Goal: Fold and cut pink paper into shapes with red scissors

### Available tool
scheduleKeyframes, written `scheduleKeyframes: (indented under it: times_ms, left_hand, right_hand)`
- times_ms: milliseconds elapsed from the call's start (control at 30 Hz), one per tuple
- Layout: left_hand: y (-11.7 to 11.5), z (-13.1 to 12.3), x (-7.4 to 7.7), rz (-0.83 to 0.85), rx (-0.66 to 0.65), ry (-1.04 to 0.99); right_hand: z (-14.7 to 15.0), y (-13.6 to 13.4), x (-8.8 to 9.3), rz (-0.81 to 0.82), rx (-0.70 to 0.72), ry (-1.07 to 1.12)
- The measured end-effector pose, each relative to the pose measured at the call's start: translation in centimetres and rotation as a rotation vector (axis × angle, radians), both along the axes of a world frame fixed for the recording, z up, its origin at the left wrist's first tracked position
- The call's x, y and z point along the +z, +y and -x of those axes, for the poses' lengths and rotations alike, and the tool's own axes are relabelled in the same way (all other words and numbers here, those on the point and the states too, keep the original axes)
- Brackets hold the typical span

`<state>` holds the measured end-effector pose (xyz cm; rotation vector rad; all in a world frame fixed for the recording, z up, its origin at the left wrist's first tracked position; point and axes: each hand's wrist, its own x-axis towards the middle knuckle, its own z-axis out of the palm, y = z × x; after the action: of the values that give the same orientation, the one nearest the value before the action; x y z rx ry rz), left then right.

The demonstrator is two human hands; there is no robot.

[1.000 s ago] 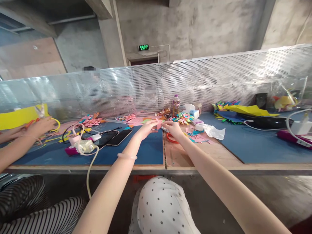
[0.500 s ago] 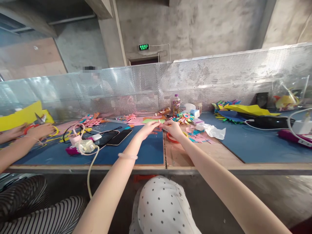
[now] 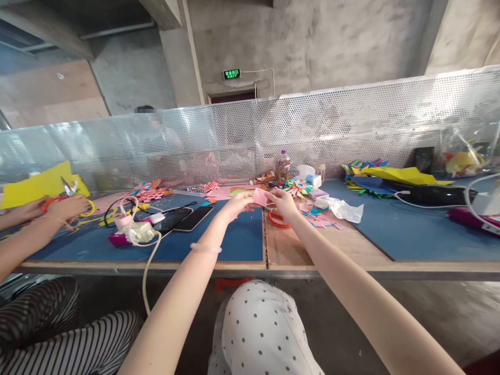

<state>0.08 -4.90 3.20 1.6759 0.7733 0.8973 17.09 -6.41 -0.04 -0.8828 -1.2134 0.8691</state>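
Between my two hands a small piece of pink paper (image 3: 260,197) is held up over the table. The fingers of my left hand (image 3: 239,202) pinch its left side. My right hand (image 3: 282,201) grips its right edge. Just below my right hand lies a pair of scissors with orange-red handles (image 3: 278,221). Pink and blue paper scraps (image 3: 318,219) lie to the right of it, beside a crumpled white tissue (image 3: 347,209). A colourful paper flower (image 3: 297,189) sits behind my right hand.
A phone (image 3: 193,217) and a tangle of chargers (image 3: 136,233) lie left of my arms. At the far left, a co-worker's hands (image 3: 69,208) hold scissors by yellow paper (image 3: 39,185). A drink bottle (image 3: 283,167) stands before the perforated metal screen (image 3: 332,125).
The pink paper now shows as a wider, flatter face between my fingers; before, it was a narrow sliver. My hands stay in nearly the same place. The co-worker's scissors tilt slightly.
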Motion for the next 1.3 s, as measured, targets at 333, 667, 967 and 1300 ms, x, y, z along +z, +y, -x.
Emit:
scheduleKeyframes:
  times_ms: [333,667,967,1300]
  left_hand:
    - [0.2,0.0,-0.1,-0.004,0.074,-0.041]
    - [0.1,-0.2,0.1,-0.009,0.123,-0.141]
    - [-0.2,-0.1,0.4,0.075,0.027,-0.178]
    - [-0.2,-0.2,0.3,0.048,0.061,-0.176]
  right_hand:
    - [-0.3,0.0,0.3,-0.1,-0.008,-0.168]
    - [-0.2,-0.2,0.2,-0.037,0.098,-0.024]
    - [-0.3,-1.3,1.1,-0.152,0.144,-0.066]
    - [0.1,-0.8,0.9,-0.154,0.111,0.022]
